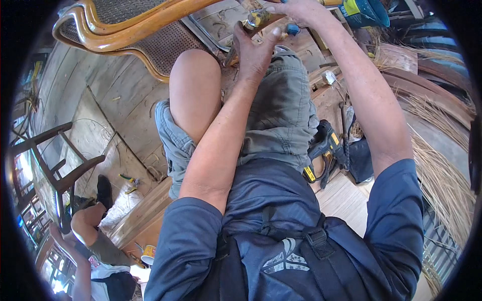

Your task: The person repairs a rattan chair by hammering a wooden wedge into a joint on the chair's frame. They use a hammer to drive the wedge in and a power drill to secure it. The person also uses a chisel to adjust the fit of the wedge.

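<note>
Beyond my knees, near the top edge, my left hand [252,56] is bent around a brown wooden piece [271,21], with its thumb pointing up and away. A yellowish, round-ended part [257,19] sits at the left end of that wood. My right hand [304,12] comes in from the right to the same spot, its fingertips close to the yellowish part. The top edge cuts off some of its fingers, and what they grip is hidden. Just below it is a small blue object [292,29] whose kind I cannot make out.
Upper left stands a glossy wooden chair frame [118,37] with woven cane [168,44]. A yellow-and-black power drill [329,143] lies by my right thigh. Cane strips [444,185] and a blue bucket [369,15] are right. Left are a dark chair frame [63,183], pliers [130,184] and another person [108,251].
</note>
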### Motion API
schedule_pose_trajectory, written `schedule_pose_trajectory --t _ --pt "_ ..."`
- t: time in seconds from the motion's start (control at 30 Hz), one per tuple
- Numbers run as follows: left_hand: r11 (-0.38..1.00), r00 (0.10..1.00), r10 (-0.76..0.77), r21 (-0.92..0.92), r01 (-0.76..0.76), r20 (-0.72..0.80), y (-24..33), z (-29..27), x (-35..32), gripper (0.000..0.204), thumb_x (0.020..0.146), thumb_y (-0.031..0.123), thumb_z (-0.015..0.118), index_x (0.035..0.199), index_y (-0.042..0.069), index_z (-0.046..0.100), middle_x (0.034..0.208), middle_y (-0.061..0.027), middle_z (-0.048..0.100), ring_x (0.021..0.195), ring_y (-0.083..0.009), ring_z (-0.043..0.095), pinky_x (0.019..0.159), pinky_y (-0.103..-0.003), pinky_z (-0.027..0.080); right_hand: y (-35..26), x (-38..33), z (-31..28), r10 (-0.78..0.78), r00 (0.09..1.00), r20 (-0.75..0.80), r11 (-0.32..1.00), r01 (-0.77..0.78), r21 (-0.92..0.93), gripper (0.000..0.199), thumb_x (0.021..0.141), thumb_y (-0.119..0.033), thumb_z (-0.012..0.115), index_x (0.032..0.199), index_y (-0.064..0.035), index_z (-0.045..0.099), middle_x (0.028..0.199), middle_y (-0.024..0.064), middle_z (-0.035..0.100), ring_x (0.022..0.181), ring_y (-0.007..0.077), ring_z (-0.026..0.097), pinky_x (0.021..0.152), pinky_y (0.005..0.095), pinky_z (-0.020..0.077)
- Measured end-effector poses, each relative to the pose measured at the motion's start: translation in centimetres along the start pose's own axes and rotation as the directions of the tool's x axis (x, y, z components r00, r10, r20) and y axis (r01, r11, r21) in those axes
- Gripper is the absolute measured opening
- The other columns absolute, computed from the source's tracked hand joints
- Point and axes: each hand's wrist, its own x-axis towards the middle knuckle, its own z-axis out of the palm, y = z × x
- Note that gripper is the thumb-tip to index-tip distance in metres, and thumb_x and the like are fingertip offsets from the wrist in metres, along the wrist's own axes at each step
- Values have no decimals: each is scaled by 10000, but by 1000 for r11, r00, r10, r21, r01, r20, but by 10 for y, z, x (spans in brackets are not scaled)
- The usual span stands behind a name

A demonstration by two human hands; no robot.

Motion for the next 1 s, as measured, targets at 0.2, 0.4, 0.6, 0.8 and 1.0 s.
schedule_pose_trajectory --t 0.2,0.4,0.6,0.8,1.0 --pt "979 998 52 194 -59 38 -17 -13 -12 847 743 390 736 1293 -99 317 1299 -284 374 1226 -370 369 1047 -434 287 -12 -9 -9 106 992 63 991 -111 74 431 710 -242 734 1016 31 601 789 210 648 721 306 638 651 394 489" --pt "940 993 116 325 -107 -8 1 -23 -17 517 880 247 592 1254 -60 410 1226 -182 521 1133 -257 493 979 -352 369 3 6 6 47 998 -42 997 -49 -66 445 667 -321 748 904 44 653 788 244 649 741 339 653 661 407 499" --pt "647 896 361 622 -440 259 15 -27 -24 649 807 199 626 1317 -54 315 1208 -303 425 1108 -464 441 953 -479 379 5 12 9 39 999 -20 986 -42 -161 502 652 -383 752 862 64 662 801 252 650 751 343 654 680 410 510" --pt "652 917 266 644 -399 298 22 -22 -24 703 793 113 590 1378 -16 222 1287 -268 404 1197 -438 362 1023 -464 328 20 21 17 63 997 -50 984 -70 -164 521 643 -401 763 848 67 660 811 255 649 757 354 650 675 419 513" --pt "579 903 280 693 -430 327 13 -28 -24 712 777 93 582 1379 -18 218 1299 -277 383 1212 -441 344 1025 -480 333 10 18 13 97 995 -18 985 -98 -142 535 641 -400 764 864 74 655 811 262 644 759 359 648 678 418 513"
